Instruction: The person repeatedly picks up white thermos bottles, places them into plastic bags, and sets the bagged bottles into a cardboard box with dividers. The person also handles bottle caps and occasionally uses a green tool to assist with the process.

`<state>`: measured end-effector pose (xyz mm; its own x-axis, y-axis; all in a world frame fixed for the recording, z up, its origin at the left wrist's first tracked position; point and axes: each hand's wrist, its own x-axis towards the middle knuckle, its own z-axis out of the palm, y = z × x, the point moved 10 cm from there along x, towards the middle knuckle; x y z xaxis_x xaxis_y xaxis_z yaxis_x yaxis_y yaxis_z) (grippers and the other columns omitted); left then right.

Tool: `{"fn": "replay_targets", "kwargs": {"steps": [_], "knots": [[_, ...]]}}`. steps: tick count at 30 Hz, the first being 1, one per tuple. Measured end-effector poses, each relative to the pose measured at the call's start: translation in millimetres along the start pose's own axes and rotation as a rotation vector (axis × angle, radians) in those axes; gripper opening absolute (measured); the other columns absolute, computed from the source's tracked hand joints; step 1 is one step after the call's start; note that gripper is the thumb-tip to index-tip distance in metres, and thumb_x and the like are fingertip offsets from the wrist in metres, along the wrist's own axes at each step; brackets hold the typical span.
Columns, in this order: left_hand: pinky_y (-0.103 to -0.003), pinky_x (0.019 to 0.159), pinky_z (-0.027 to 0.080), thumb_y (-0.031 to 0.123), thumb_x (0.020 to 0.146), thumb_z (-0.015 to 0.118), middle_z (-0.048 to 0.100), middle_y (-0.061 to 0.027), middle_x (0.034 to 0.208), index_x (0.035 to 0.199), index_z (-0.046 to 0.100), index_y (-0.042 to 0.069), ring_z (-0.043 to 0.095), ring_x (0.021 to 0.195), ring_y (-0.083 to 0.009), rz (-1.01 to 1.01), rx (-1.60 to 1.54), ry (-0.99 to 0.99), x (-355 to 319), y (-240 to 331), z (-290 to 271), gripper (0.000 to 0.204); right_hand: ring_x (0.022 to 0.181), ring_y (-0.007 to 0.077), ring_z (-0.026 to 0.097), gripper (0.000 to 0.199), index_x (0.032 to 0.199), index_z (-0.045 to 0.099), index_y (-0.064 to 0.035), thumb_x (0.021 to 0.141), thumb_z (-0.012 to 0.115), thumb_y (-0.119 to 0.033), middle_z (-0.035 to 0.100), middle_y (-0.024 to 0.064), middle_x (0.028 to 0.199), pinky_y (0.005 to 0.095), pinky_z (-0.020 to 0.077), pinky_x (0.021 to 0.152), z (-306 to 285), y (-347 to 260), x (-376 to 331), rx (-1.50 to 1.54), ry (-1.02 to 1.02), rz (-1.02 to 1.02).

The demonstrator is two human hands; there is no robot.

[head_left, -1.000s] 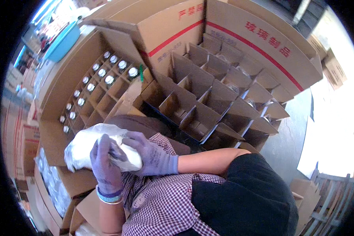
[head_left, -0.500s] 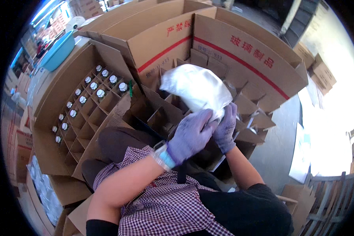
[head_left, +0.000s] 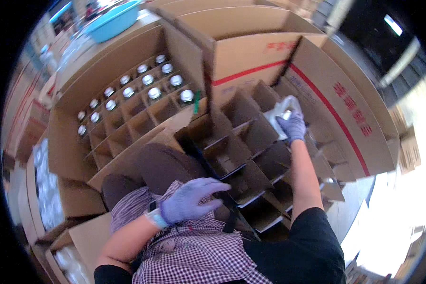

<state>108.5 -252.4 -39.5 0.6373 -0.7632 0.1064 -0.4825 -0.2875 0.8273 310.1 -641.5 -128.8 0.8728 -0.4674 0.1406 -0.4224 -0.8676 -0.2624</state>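
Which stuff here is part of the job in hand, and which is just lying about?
In use, by the look of it:
- white bundle, in the right hand
- divided carton, below that hand
- left hand, holding nothing

Probably just about, untouched now:
- capped bottles in the left carton
- blue basin

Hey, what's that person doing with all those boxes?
The person's right hand, in a light purple fabric glove, holds a crumpled whitish plastic-wrapped thing at a red-striped brown cardboard box with compartments. The left hand, gloved too, is open and empty. White-capped bottles stand in another divided brown cardboard box.
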Motion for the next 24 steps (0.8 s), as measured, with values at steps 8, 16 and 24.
{"fn": "replay_targets", "kwargs": {"steps": [8,16,24], "knots": [[-0.037,0.102,0.05,0.018,0.097,0.065,0.067,-0.0142,0.124,0.129,0.064,0.003,0.065,0.116,-0.0255,-0.633,0.247,1.123,-373,-29,-156,0.036,0.13,0.0289,0.053,0.071,0.137,0.057,-0.0002,0.087,0.072,-0.048,0.058,0.0181,0.14,0.038,0.0415,0.111,48,-29,5,0.246,-0.167,-0.448],[-0.04,0.1,0.051,0.032,0.092,0.071,0.068,-0.0181,0.124,0.127,0.065,0.003,0.066,0.113,-0.0314,-1.645,0.964,1.597,-801,161,-11,0.046,0.122,0.0281,0.054,0.058,0.132,0.057,0.0019,0.092,0.068,-0.039,0.059,0.0172,0.133,0.0388,0.0437,0.105,84,-24,32,0.209,-0.257,-0.371],[-0.044,0.113,0.041,0.058,0.057,0.092,0.056,-0.0272,0.14,0.148,0.041,-0.003,0.053,0.133,-0.0395,-2.337,0.677,1.671,-1040,133,159,0.12,0.113,0.0272,0.055,0.046,0.128,0.058,0.0041,0.097,0.065,-0.029,0.06,0.0162,0.125,0.0395,0.0458,0.1,83,-89,48,0.351,-0.349,-0.49]]}}
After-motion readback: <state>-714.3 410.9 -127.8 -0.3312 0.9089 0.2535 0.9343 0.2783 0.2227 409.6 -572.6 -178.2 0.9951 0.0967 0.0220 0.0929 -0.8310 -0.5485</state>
